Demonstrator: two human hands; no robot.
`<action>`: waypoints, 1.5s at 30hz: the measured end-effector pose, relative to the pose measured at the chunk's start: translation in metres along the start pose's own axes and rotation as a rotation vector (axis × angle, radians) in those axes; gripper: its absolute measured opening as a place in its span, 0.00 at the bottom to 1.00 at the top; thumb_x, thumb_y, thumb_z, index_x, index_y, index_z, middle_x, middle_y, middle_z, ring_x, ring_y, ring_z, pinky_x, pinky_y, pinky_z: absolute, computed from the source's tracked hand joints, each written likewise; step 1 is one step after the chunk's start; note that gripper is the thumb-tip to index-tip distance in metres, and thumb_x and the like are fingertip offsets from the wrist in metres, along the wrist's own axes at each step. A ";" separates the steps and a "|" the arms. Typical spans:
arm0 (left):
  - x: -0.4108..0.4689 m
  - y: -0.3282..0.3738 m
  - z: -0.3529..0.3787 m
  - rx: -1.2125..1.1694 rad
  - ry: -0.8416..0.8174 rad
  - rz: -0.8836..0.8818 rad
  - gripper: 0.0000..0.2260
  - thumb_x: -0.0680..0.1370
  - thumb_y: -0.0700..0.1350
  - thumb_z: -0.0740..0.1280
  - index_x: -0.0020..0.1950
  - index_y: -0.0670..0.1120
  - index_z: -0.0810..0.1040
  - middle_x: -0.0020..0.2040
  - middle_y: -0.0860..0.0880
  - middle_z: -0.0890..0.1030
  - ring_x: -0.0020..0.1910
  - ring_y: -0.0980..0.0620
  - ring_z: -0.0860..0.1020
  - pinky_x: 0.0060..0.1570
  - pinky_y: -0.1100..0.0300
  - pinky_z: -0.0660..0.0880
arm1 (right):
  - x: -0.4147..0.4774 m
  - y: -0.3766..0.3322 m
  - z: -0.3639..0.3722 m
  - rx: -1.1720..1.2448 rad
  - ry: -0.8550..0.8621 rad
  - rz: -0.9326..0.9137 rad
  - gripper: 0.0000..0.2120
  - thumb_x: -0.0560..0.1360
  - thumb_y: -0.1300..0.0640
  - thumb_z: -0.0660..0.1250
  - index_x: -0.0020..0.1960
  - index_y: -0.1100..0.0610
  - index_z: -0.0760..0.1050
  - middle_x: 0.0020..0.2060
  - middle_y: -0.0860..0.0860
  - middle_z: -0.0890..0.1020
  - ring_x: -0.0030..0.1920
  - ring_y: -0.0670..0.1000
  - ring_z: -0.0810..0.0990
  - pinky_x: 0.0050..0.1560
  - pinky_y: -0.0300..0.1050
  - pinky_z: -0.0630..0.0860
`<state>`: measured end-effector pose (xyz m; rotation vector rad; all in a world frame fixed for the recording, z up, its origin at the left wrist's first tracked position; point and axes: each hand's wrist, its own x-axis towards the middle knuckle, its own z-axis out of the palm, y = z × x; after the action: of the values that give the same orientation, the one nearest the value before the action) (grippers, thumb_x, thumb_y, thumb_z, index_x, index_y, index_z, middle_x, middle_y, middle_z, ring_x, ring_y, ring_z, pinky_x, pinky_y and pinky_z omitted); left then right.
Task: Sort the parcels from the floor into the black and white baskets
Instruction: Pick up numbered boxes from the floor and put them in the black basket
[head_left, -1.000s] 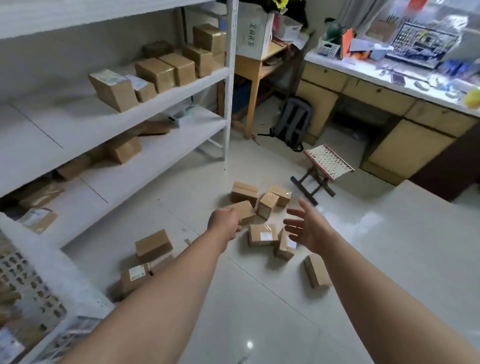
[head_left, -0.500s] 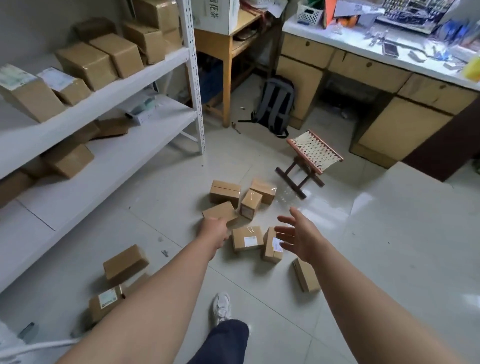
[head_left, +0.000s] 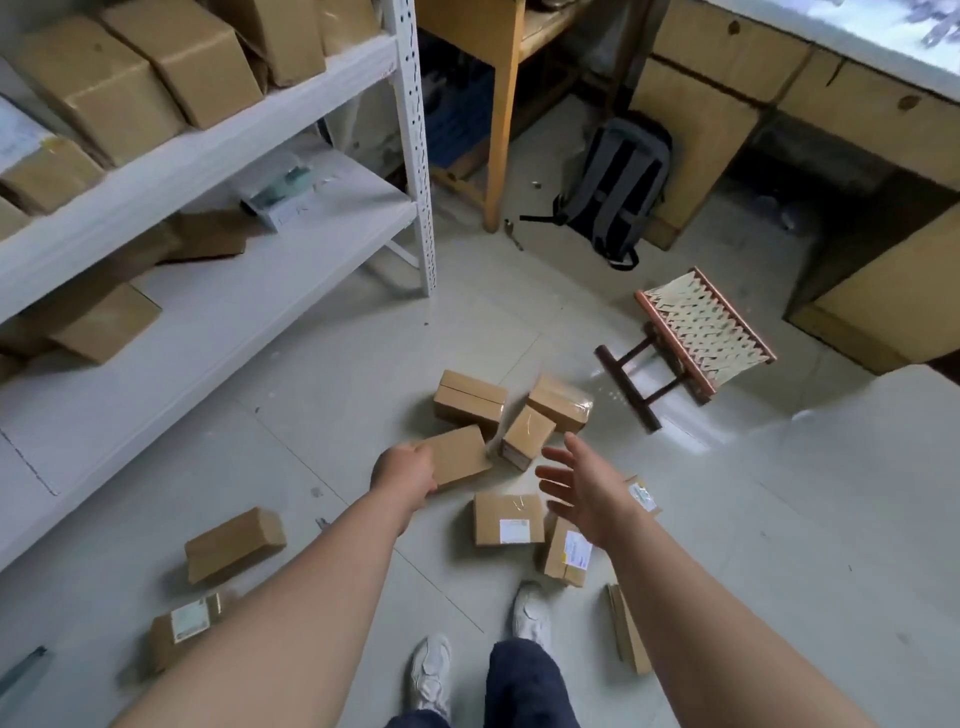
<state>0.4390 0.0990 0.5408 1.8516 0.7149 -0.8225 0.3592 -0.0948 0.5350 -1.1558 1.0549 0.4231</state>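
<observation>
Left hand (head_left: 405, 467) touches the cardboard parcel (head_left: 460, 454) lying on the floor (head_left: 779, 519), fingers hidden so grip unclear; right hand (head_left: 582, 488) spread, empty; lifted by one edge, it may slip.

The person steps closer, so both white shoes (head_left: 431, 670) come into view at 6 o'clock. The left grip (head_left: 405, 470) now holds the plain parcel (head_left: 462, 452) by its 9 o'clock end. The right grip (head_left: 587, 491), fingers spread, moves over the labelled parcels (head_left: 508, 519).
</observation>
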 end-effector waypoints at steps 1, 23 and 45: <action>0.013 0.004 0.005 -0.018 0.015 -0.004 0.09 0.82 0.45 0.56 0.50 0.43 0.74 0.40 0.46 0.78 0.40 0.48 0.78 0.45 0.56 0.74 | 0.017 -0.005 0.001 -0.019 -0.010 -0.003 0.22 0.82 0.42 0.53 0.61 0.56 0.76 0.58 0.56 0.79 0.60 0.55 0.76 0.65 0.53 0.71; 0.464 -0.069 0.138 0.014 0.024 0.085 0.23 0.83 0.43 0.57 0.78 0.45 0.60 0.77 0.47 0.62 0.75 0.45 0.61 0.71 0.52 0.60 | 0.517 0.065 0.078 -0.118 0.123 -0.024 0.21 0.84 0.55 0.52 0.74 0.60 0.64 0.74 0.57 0.65 0.75 0.57 0.61 0.73 0.49 0.58; 0.530 -0.059 0.146 -0.221 0.288 0.521 0.18 0.78 0.40 0.56 0.58 0.59 0.76 0.62 0.49 0.74 0.52 0.51 0.73 0.48 0.60 0.67 | 0.545 0.053 0.069 -0.106 0.038 -0.270 0.22 0.82 0.46 0.54 0.73 0.54 0.65 0.69 0.51 0.68 0.70 0.52 0.66 0.65 0.46 0.61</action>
<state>0.6791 0.0521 0.0448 1.8483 0.4394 -0.1378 0.6148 -0.1358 0.0472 -1.3845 0.9015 0.2466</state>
